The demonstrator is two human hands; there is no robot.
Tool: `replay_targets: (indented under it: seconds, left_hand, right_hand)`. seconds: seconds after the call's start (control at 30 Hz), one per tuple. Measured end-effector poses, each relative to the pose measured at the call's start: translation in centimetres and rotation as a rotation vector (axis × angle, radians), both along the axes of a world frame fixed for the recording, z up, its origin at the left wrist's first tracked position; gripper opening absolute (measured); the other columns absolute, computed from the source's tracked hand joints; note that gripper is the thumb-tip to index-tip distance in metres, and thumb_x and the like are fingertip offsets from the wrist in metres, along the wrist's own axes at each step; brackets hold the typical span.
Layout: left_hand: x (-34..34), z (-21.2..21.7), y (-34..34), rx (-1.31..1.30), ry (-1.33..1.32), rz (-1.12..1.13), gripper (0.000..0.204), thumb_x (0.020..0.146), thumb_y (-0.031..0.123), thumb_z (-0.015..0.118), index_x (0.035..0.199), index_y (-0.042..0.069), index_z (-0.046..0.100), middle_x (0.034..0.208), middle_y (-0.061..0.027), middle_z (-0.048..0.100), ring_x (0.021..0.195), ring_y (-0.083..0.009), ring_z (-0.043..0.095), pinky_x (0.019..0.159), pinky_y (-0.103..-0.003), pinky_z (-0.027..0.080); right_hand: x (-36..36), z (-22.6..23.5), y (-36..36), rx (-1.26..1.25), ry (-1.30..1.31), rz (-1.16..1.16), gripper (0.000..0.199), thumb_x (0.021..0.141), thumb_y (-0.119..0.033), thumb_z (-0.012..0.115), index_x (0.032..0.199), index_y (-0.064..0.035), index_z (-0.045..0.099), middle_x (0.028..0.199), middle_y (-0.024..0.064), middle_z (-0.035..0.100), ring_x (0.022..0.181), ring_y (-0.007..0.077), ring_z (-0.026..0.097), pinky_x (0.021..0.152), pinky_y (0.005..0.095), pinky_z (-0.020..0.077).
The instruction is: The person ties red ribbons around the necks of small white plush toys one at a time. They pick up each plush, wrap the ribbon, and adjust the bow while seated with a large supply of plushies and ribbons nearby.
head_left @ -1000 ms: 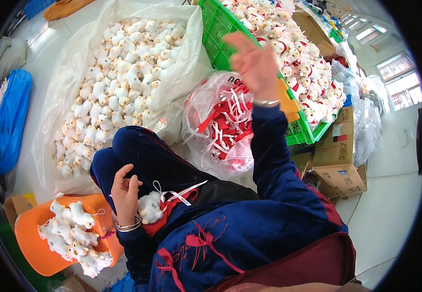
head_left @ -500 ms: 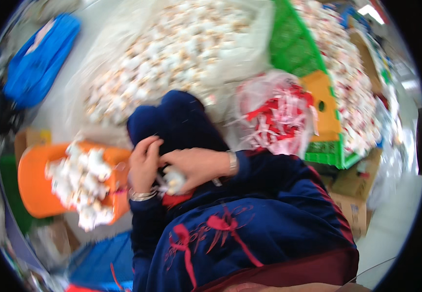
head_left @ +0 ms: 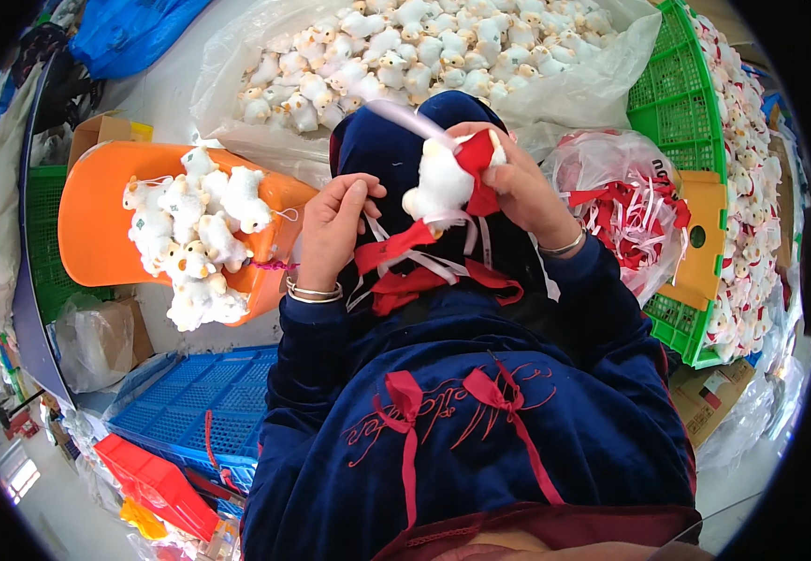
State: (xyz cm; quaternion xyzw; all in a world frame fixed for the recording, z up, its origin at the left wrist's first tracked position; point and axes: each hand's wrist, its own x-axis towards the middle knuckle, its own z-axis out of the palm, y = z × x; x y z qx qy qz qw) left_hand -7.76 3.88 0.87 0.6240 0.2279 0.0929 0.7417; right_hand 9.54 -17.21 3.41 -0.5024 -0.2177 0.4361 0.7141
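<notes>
A small white plush animal [head_left: 440, 182] is held in my right hand [head_left: 529, 192] over my lap. A piece of red cloth [head_left: 478, 164] wraps part of the toy, and a white ribbon [head_left: 405, 119], blurred by motion, sticks out from it toward the upper left. My left hand [head_left: 333, 224] is closed beside the toy, thumb and fingers pressed together; anything between them is too small to make out. Across my lap, below the toy, lie several red cloth strips with white ribbons [head_left: 405, 252].
An orange chair [head_left: 97, 220] at left bears several white plush toys [head_left: 190, 224]. Ahead, a clear plastic sheet [head_left: 593, 93] holds a large heap of them [head_left: 424, 47]. At right are a bag of red strips [head_left: 611, 178] and a green crate [head_left: 677, 103]. A blue crate [head_left: 190, 402] stands lower left.
My hands have moved apart and upward from close together over my lap. The toy, partly hidden before, now shows with red cloth on it. My head view has shifted.
</notes>
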Motion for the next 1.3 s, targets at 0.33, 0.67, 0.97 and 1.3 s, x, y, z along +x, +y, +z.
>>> replay_targets:
  seconds: [0.33,0.67,0.97,1.3]
  left_hand:
    - [1.9,1.7,-2.4,-0.09,-0.015,-0.282,0.041,0.098,0.009,0.07,0.134,-0.001,0.055,0.112,-0.0064,0.07,0.098,-0.0086,0.066,0.085,-0.023,0.053]
    - [0.4,1.6,-7.9,0.27,0.041,-0.442,0.017,0.101,0.017,0.062,0.097,0.001,0.066,0.075,-0.0099,0.065,0.066,-0.0186,0.063,0.062,-0.033,0.05]
    - [3.2,6.0,-5.8,0.497,-0.11,-0.401,0.011,0.092,0.007,0.071,0.102,0.003,0.068,0.086,-0.0049,0.064,0.076,-0.0144,0.061,0.069,-0.027,0.049]
    - [6.5,5.7,-5.2,0.331,-0.159,-0.067,0.013,0.091,0.004,0.076,0.1,0.001,0.069,0.082,0.0018,0.055,0.068,-0.0035,0.048,0.059,-0.022,0.042]
  right_hand:
    - [0.4,-0.9,0.3,-0.028,0.23,-0.145,0.044,0.102,-0.022,0.055,0.14,0.0001,0.049,0.128,0.0104,0.064,0.112,0.0179,0.065,0.094,0.0335,0.0535]
    - [2.3,-0.2,-1.6,0.043,0.212,-0.347,0.046,0.099,-0.015,0.054,0.141,0.001,0.048,0.126,0.0102,0.065,0.109,0.0176,0.066,0.095,0.0328,0.0527]
    - [2.2,-0.3,-1.4,-0.079,-0.115,-0.271,0.054,0.09,-0.013,0.066,0.138,0.0034,0.047,0.127,0.0107,0.061,0.112,0.0143,0.06,0.098,0.0302,0.0498]
    - [0.1,0.6,1.2,-0.012,-0.165,-0.209,0.055,0.085,-0.004,0.072,0.132,-0.006,0.043,0.139,0.0086,0.051,0.117,0.0135,0.056,0.098,0.0298,0.0509]
